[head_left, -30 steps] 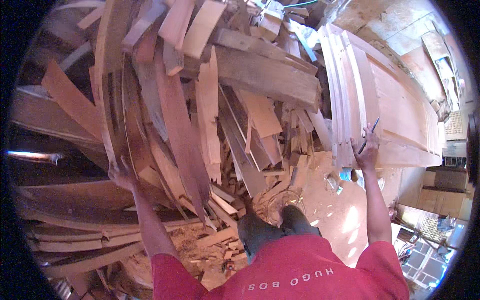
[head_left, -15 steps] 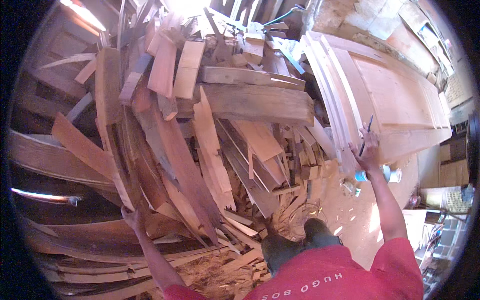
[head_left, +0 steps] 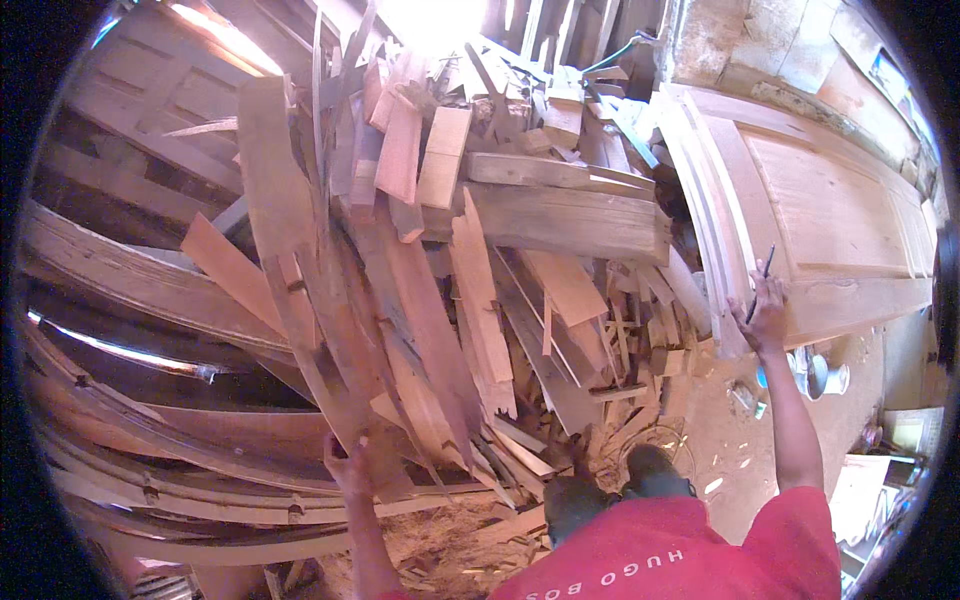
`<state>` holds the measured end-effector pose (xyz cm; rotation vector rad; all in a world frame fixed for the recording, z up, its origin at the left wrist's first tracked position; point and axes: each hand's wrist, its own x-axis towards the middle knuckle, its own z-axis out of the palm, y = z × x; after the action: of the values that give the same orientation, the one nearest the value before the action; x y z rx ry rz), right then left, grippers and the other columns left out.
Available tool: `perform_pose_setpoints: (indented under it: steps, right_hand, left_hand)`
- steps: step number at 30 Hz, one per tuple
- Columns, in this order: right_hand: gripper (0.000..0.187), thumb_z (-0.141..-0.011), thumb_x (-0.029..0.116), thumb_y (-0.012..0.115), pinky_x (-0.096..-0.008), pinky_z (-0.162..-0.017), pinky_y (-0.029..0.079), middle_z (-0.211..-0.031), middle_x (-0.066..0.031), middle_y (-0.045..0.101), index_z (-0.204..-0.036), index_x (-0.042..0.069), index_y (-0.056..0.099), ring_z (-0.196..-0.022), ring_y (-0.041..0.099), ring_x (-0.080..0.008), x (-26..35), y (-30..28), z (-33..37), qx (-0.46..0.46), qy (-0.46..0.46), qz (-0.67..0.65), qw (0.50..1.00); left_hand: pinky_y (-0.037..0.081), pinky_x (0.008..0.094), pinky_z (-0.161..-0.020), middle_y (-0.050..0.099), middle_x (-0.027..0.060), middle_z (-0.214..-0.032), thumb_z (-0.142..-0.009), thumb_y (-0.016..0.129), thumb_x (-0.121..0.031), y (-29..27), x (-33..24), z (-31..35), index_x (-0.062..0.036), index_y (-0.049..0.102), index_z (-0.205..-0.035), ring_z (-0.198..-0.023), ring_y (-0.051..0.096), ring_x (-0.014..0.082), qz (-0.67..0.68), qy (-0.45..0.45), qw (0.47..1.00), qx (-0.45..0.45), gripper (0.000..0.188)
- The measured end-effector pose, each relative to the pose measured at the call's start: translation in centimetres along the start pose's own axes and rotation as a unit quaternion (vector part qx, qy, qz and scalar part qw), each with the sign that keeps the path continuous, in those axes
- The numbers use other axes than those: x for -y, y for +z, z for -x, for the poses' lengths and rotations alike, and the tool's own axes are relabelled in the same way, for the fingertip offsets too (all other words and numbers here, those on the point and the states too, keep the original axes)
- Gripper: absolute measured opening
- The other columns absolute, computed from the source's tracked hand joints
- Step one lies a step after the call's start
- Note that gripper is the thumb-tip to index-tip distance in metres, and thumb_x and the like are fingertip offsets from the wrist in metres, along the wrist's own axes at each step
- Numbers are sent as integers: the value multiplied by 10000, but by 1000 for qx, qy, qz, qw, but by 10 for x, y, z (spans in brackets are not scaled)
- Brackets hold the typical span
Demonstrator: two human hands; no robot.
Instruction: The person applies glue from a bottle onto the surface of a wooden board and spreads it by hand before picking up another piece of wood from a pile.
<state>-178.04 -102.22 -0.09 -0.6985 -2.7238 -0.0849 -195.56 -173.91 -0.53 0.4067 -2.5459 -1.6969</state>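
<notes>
My left hand (head_left: 348,468) grips the lower end of a long wooden plank (head_left: 280,210), its thumb on the wide face. That plank leans upright against a heap of offcuts, its far end reaching up at the left. Off to the right, my right hand (head_left: 765,322) has its fingers around a thin dark pencil-like stick (head_left: 768,260), which points up past the fingers. This hand rests at the near corner of a panelled wooden door (head_left: 830,210). Some of its fingers are hidden from view.
Offcuts, including a thick beam (head_left: 560,220), fill the middle. Curved boards (head_left: 200,500) are stacked at the left. Right of my legs, white containers (head_left: 830,378) stand on the floor near the door. Wood shavings (head_left: 460,545) lie by my feet.
The view has turned left, shifting the scene rightward. The plank in my left hand has turned, showing more of its wide face. My right hand stays by the door with the stick.
</notes>
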Motion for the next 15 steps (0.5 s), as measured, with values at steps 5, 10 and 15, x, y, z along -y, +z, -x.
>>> perform_pose_setpoints:
  steps: [5,10,15]
  right_hand:
    - [618,-844,417,681,-513,-1072,343,-1359,-216,545,-1281,5,536,-1159,515,-409,-9,3,-2,-31,-25,10,999]
    - [601,-837,402,680,-535,-1051,357,-1343,-231,552,-1276,16,541,-1150,535,-423,-17,6,-2,-62,-25,0,998]
    - [610,-836,396,687,-544,-1074,340,-1356,-232,545,-1285,15,531,-1173,525,-426,-7,4,-4,-47,-5,-35,998]
  left_hand:
    - [493,322,-788,645,58,-1068,-850,768,-310,33,-107,-30,-22,622,-1175,-920,592,166,63,3,998,7,459]
    - [537,322,-800,671,77,-1074,-780,848,-250,75,-198,-127,21,620,-1192,-912,650,180,90,-11,994,59,544]
    - [529,309,-789,667,106,-1097,-771,850,-347,120,-232,-226,41,588,-1246,-927,650,175,97,27,992,80,667]
